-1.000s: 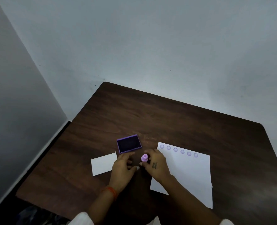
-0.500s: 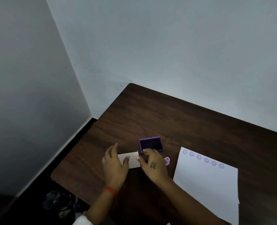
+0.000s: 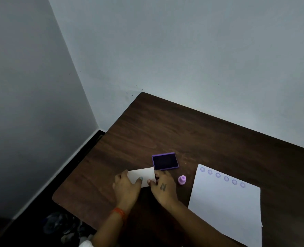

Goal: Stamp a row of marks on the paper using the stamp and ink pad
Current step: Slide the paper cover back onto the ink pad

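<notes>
A white sheet of paper [image 3: 226, 205] lies on the dark wooden table [image 3: 183, 132], with a row of several purple round marks [image 3: 222, 177] along its top edge. The small pink stamp [image 3: 182, 179] stands upright on the table, left of the paper, with no hand on it. The purple ink pad [image 3: 165, 161] lies uncovered behind it. My left hand [image 3: 127, 188] and my right hand [image 3: 162, 186] both grip a small white card-like lid [image 3: 143, 175], lifted a little just in front of the ink pad.
The table sits in a room corner, with grey walls behind and to the left. Its left edge [image 3: 80, 170] drops to a dark floor where some clutter [image 3: 58, 225] lies.
My right hand has let go of the stamp, which now stands on the table. Both hands moved left to the white lid and took hold of it. The camera turned left.
</notes>
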`<state>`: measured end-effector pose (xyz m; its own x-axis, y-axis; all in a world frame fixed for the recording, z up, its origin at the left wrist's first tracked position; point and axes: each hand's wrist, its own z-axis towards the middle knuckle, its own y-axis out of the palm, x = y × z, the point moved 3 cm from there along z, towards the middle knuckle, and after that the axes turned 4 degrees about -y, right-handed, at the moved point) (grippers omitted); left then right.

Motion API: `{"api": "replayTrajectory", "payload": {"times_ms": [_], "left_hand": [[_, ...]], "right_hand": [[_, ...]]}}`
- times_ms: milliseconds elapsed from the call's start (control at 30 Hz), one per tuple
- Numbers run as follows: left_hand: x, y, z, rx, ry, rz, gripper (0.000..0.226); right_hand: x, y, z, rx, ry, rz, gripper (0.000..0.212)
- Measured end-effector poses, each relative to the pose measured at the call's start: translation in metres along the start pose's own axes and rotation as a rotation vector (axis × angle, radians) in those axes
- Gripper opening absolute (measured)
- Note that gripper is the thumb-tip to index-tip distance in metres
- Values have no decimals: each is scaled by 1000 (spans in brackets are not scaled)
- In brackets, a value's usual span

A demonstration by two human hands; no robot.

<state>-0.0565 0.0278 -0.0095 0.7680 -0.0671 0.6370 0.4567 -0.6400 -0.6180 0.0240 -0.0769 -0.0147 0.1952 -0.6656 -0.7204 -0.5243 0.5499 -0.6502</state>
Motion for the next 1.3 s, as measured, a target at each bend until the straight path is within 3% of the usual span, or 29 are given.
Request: {"api": "replayTrajectory", "payload": {"times_ms": [233,400,800,1300], "left_hand": [[43,13,-7,34,145,-134,59],[69,35,-7,-10,170,-131,57],[68,75,-6,-45,122,-27,59],[57,77,-4,-12,93,-61,55]], "right_hand": [[3,-47,9,259,-30,68,29],[11,-74,28,331,-15,59,23],[42,-63,39,257,131,6,26],[38,-58,45,194,106,-72,31]]}}
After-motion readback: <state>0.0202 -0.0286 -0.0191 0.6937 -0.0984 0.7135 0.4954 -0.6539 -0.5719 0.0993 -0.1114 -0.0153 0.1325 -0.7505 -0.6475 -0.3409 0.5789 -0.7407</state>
